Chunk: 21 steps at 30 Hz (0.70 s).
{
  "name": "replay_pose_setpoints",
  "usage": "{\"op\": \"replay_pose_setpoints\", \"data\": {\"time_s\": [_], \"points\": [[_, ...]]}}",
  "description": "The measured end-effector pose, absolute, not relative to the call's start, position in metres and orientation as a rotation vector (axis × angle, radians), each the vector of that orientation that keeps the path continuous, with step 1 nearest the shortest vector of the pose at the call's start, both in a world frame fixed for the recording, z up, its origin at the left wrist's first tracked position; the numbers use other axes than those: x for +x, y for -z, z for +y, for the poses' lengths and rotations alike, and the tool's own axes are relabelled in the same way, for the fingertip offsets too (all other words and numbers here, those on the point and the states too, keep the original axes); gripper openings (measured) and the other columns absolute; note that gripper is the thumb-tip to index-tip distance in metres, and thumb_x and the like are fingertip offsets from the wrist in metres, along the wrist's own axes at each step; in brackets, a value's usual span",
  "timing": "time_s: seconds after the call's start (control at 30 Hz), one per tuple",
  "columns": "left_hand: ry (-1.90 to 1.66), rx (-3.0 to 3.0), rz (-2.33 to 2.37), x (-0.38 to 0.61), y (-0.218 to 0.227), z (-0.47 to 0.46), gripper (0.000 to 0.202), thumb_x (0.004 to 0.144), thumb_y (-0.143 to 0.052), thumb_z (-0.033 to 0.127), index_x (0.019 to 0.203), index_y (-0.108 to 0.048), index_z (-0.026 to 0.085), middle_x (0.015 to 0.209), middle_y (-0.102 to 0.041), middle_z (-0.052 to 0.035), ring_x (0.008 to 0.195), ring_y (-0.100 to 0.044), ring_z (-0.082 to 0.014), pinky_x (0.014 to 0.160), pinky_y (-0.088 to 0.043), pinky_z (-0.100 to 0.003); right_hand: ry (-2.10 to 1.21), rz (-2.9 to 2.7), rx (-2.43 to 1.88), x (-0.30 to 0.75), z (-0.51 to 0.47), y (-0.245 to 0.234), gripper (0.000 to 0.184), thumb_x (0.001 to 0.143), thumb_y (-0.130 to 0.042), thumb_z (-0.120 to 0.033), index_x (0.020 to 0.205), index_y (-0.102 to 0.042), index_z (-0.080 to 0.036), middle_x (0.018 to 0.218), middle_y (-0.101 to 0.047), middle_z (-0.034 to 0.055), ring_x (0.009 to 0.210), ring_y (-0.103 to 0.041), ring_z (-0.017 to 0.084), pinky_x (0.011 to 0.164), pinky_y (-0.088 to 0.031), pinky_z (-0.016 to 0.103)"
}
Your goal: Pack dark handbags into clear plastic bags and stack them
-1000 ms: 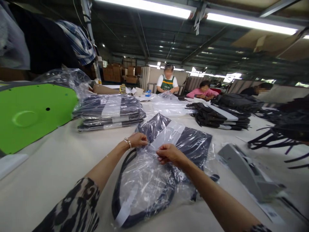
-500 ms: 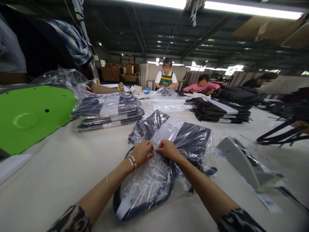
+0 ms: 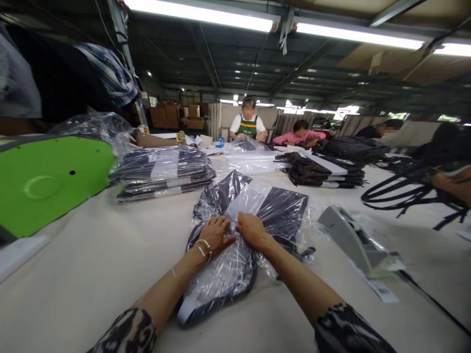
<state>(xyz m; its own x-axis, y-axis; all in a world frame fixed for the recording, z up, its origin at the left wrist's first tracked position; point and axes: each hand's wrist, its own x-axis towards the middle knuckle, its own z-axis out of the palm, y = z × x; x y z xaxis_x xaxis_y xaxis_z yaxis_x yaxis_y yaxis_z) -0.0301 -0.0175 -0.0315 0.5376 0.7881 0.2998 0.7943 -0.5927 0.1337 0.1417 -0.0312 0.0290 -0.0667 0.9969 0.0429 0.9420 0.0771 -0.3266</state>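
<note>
In front of me on the table lies a dark folded fabric item (image 3: 283, 208) with black edging, under a clear plastic bag (image 3: 230, 277). A white band (image 3: 246, 200) runs across its upper part. My left hand (image 3: 216, 234), a pale bracelet at its wrist, rests on the plastic with its fingers extended and thumb apart. Close beside it, my right hand (image 3: 252, 229) is closed with the fingers pinching the plastic near the middle of the bag. The fingertips of the right hand are partly hidden.
Plastic-wrapped dark packs (image 3: 165, 169) are stacked behind left, near a green panel (image 3: 69, 179). A grey device (image 3: 353, 240) with a cord stands right. Dark strapped items (image 3: 324, 169) are piled farther back. Co-workers, one in a green apron (image 3: 247, 128), are across the table.
The view has tilted up and shifted slightly. My left fingers lie flatter on the plastic, while my right hand stays closed on it. At the far right, black straps reach farther into view.
</note>
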Motion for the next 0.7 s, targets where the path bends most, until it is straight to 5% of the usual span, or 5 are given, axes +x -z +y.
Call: {"op": "replay_pose_setpoints", "data": {"time_s": [0.23, 0.4, 0.57, 0.7], "points": [[0.510, -2.720, -1.431, -0.029, 0.033, -0.017, 0.050, 0.085, -0.065, 0.049, 0.127, -0.057, 0.021, 0.133, -0.059, -0.0118, 0.126, -0.051, -0.0310, 0.105, -0.041, -0.047, -0.137, -1.837, -1.934, 0.290, -0.099, -0.074, 0.015, 0.085, -0.057, -0.033, 0.085, -0.067, -0.022, 0.085, -0.071, 0.0014, 0.079, -0.063, 0.018, 0.071, -0.042, 0.026], [0.493, -2.719, -1.439, -0.029, 0.033, -0.015, 0.048, 0.086, -0.063, 0.046, 0.126, -0.059, 0.020, 0.134, -0.060, -0.0124, 0.126, -0.052, -0.0318, 0.105, -0.040, -0.048, 0.122, -1.368, -2.329, 0.454, -0.175, -0.088, 0.026, 0.080, -0.057, -0.041, 0.080, -0.071, -0.019, 0.082, -0.072, 0.0090, 0.078, -0.063, 0.025, 0.067, -0.040, 0.032], [0.465, -2.708, -1.444, -0.030, 0.037, -0.004, 0.048, 0.087, -0.058, 0.048, 0.126, -0.060, 0.021, 0.133, -0.061, -0.0116, 0.124, -0.053, -0.0317, 0.103, -0.041, -0.048, -0.572, -0.960, -2.190, 0.502, -0.195, -0.066, 0.028, 0.072, -0.065, -0.042, 0.070, -0.069, -0.015, 0.069, -0.068, 0.0069, 0.071, -0.059, 0.020, 0.065, -0.043, 0.029], [0.434, -2.725, -1.449, -0.032, 0.037, 0.000, 0.049, 0.087, -0.055, 0.050, 0.127, -0.059, 0.021, 0.134, -0.060, -0.0112, 0.125, -0.053, -0.0317, 0.103, -0.041, -0.048, -0.716, -0.874, -2.088, 0.503, -0.184, -0.051, 0.032, 0.067, -0.068, -0.046, 0.074, -0.071, -0.015, 0.074, -0.070, 0.0058, 0.069, -0.058, 0.016, 0.064, -0.044, 0.027]]}}
